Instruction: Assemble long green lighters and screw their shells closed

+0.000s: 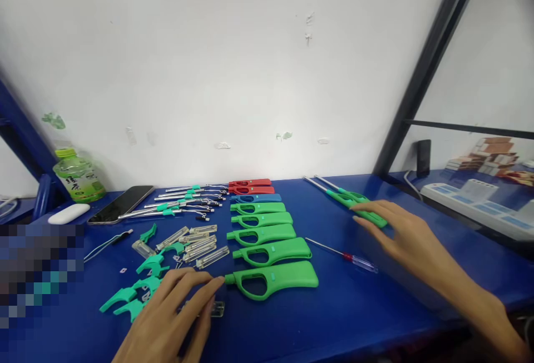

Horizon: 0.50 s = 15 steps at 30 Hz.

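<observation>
My left hand [175, 313] hovers over or rests on the front of the table, fingers bent and apart, beside a clear plastic piece [217, 309]. Its index fingertip is near the nozzle end of the nearest green handle shell [277, 279]. On the right, my right hand [387, 227] has its fingertips at two green lighters with metal rods [342, 199]; its thumb is apart from the fingers. Several green shells, a blue shell [261, 198] and red shells [254, 189] form a column in the middle. A screwdriver [359, 261] lies between the lighters and the shells.
Metal rods with wires [167, 205], clear tanks [200, 248] and teal triggers [152, 263] lie at left. Behind them are a phone [120, 204], a white case [69, 213] and a green bottle [79, 177]. A power strip [471, 202] lies beyond the frame post at right.
</observation>
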Each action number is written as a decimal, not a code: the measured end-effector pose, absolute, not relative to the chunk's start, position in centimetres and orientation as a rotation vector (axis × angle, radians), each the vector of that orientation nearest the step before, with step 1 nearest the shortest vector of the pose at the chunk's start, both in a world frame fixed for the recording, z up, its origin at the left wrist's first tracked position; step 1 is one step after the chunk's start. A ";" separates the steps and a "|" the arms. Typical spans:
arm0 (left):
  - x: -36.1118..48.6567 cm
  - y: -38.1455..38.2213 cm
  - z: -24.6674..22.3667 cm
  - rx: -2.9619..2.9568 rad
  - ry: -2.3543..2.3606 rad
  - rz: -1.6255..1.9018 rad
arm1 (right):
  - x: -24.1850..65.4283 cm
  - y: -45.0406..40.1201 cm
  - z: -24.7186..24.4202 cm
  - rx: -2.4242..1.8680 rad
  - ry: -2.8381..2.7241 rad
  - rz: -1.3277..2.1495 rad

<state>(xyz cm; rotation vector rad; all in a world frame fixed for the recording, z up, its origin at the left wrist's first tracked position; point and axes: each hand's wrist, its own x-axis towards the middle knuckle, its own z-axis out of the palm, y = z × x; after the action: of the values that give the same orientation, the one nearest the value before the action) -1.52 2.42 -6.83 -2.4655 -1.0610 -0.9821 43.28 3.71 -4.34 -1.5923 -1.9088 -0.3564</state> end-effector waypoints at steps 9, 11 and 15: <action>0.2 3.2 -6.1 -2.567 -1.091 -0.842 | 31.8 -0.2 -5.0 -1.364 -2.221 -0.092; 0.3 3.3 -6.2 -2.598 -1.105 -0.822 | 31.3 -0.1 -5.2 -1.369 -2.243 -0.095; 0.3 3.3 -6.4 -2.620 -1.101 -0.822 | 30.9 -0.2 -5.8 -1.369 -2.217 -0.080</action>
<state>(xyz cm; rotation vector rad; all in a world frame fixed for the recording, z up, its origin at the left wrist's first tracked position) 0.32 3.33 -6.39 -2.6203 -1.1009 -0.8222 30.93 -0.18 -5.83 -1.3691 -2.2173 -0.0798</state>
